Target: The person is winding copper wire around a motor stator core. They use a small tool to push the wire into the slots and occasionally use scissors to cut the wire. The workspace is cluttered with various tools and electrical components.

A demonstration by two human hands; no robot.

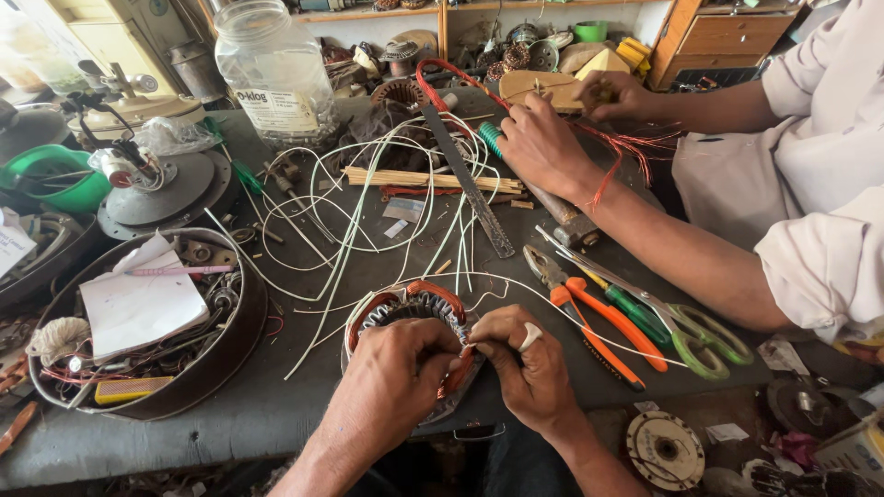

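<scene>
We hold a motor stator (412, 311) with copper windings at the near edge of the dark worktop (304, 368).

Our left hand (391, 377) has its grip wrapped over the stator's near rim, and our right hand (527, 366) pinches narrow on a thin white sleeve strand (516, 279) at the winding's right side, a pale ring on one finger. More white strands loop across the worktop behind it. Just to the right lie orange-handled pliers (589, 317) and green-handled scissors (686, 329). Farther back lie a steel ruler (470, 184) and a bundle of thin wooden sticks (428, 179). A co-worker's hand (543, 147) across from us presses down on a hammer (562, 216). At the left sits a round metal pan (207, 368) of parts and paper.
</scene>
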